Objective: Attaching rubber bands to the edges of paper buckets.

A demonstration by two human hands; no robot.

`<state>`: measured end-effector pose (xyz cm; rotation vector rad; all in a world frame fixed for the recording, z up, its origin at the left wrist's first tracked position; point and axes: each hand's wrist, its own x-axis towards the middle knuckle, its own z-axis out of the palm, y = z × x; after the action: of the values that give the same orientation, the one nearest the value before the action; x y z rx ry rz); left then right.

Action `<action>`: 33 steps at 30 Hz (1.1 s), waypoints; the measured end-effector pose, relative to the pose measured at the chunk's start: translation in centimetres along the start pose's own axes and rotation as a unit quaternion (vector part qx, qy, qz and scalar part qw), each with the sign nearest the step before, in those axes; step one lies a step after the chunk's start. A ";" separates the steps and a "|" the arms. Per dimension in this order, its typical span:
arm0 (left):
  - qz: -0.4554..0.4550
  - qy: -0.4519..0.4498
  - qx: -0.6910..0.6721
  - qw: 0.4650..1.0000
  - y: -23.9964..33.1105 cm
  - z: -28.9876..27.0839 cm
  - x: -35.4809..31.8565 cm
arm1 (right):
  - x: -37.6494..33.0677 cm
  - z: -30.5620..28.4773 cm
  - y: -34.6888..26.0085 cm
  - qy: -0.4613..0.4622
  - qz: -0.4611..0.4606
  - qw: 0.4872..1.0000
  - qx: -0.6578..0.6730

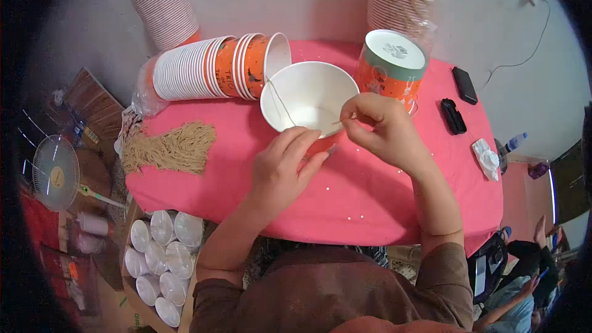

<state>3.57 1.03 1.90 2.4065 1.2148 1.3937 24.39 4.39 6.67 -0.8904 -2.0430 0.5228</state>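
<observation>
A white-lined paper bucket (311, 89) with an orange outside stands open end up in front of me. My left hand (280, 169) grips its near rim, thumb outside. A thin tan string (281, 100) lies across the bucket's mouth, running from the left rim down toward my left fingers. On the bucket's right, my right hand (383, 128) is closed in a pinch at the rim. A short thin end, seemingly of the same string, sticks out of its fingertips. The outer wall under my hands is mostly hidden.
Nested orange buckets (209, 68) lie at the left, above a bundle of tan strings (171, 148). An upturned bucket (393, 65) stands at the right. Beyond are a black phone (464, 85), a black case (453, 116) and a crumpled tissue (486, 159). A carton (132, 293) holds several buckets.
</observation>
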 end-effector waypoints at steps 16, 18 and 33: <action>0.001 -0.005 0.034 0.999 -3.0 -0.2 -0.5 | 1.2 1.4 1.7 -0.019 -0.163 0.980 -0.117; 0.023 0.007 0.041 0.999 -3.0 -0.1 -1.0 | 0.9 1.4 1.4 -0.061 -0.138 0.985 -0.087; 0.188 0.023 0.075 0.979 -3.2 0.1 -2.2 | -0.1 2.2 0.6 -0.135 -0.133 0.972 -0.138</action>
<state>1.20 1.72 -1.09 2.8386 0.9357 1.5055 22.87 4.65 4.98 -0.7134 -2.4819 0.2232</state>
